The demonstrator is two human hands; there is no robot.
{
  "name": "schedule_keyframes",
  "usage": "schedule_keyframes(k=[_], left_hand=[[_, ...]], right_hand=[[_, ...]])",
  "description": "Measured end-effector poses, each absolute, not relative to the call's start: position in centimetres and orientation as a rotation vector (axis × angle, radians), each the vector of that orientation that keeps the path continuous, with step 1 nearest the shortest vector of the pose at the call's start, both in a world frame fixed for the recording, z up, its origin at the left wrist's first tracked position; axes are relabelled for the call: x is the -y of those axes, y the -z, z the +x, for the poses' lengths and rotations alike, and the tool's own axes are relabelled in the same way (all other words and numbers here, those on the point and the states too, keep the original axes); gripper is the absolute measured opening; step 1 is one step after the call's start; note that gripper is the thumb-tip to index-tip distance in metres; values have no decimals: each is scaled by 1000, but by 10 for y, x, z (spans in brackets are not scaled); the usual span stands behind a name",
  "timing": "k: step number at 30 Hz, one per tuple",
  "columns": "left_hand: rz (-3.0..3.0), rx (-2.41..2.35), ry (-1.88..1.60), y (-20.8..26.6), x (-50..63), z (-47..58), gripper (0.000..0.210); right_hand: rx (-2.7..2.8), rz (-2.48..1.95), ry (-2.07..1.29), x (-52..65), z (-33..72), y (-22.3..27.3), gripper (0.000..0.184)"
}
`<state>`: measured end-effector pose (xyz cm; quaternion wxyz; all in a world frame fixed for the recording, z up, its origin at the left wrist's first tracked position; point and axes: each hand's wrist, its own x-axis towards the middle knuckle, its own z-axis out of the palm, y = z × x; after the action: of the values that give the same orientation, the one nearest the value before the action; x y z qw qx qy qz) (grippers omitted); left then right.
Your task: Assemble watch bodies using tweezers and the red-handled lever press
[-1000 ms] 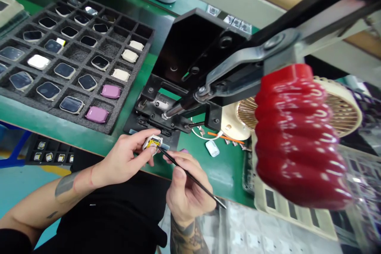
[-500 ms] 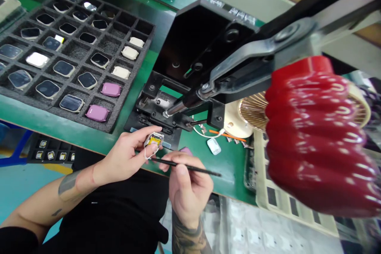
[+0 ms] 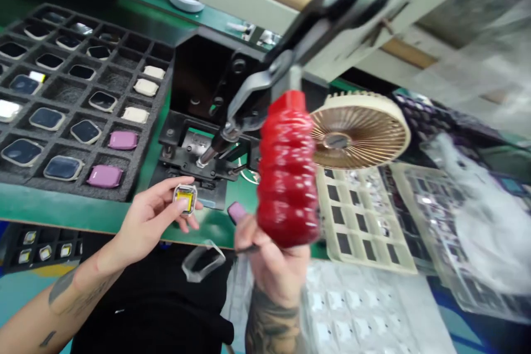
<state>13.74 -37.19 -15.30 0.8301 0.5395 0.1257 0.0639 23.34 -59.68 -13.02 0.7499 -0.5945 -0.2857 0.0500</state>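
Observation:
My left hand (image 3: 153, 213) pinches a small watch case (image 3: 185, 199) between thumb and fingers, its open side with a yellow part facing up. In my right hand (image 3: 277, 263) is a thin dark tool (image 3: 248, 249) that looks like tweezers; the red lever grip hides much of it. A clear rounded-rectangular frame (image 3: 193, 272), thin like a gasket or film, shows between my hands in front of the black clothing. Its edge is close to the tool's tip, but I cannot tell if they touch. A purple watch case (image 3: 236, 212) lies just beyond my right fingers.
The black lever press (image 3: 199, 168) with its red grip (image 3: 288, 177) stands over the bench. At left is a foam tray (image 3: 136, 177) of watches and cases. A fan (image 3: 357, 133), a cream compartment tray (image 3: 369, 265) and clear plastic trays (image 3: 344, 310) are at right.
The view has swung right. My right hand has moved away from the watch case with the tool, now behind the red grip. The clear loop has come away from my left thumb.

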Motion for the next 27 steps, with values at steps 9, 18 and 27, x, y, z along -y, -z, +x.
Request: schedule_keyframes(k=[9, 18, 27], left_hand=[[1438, -264, -120, 165, 371, 129, 50], [1640, -343, -61, 156, 377, 124, 40], [1817, -184, -103, 172, 394, 134, 40]], right_hand=[[627, -1843, 819, 634, 316, 101, 16], [701, -2539, 795, 684, 261, 163, 26], [593, -2512, 629, 726, 249, 156, 31]])
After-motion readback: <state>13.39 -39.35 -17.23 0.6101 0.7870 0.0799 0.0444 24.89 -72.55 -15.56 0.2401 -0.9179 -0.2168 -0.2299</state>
